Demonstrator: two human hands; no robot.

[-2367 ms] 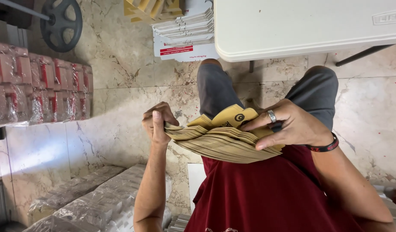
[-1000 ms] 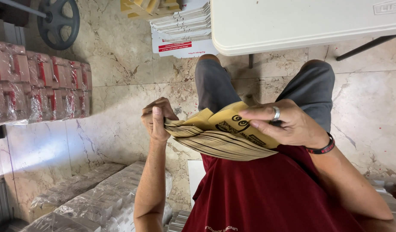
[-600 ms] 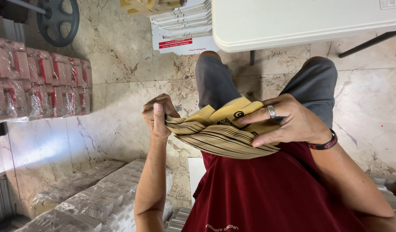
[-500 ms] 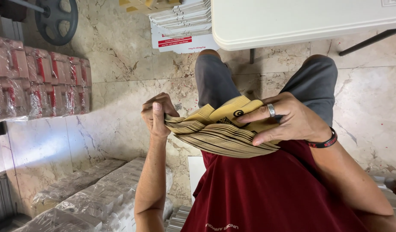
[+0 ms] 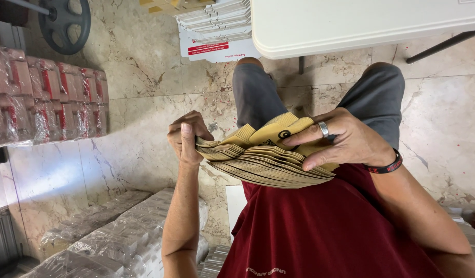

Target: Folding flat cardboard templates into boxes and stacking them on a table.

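Left hand [image 5: 186, 138] pinches one end of the thick stack of tan paper bags [image 5: 263, 159], held over the lap. Right hand [image 5: 340, 141] grasps the other end, fingers spread on top; keep both grips firm so the fanned edges do not slip.

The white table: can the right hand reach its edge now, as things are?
Probably not at once. The right hand lies on the stack of brown paper bags, which the left hand grips too; the white table lies beyond the knees.
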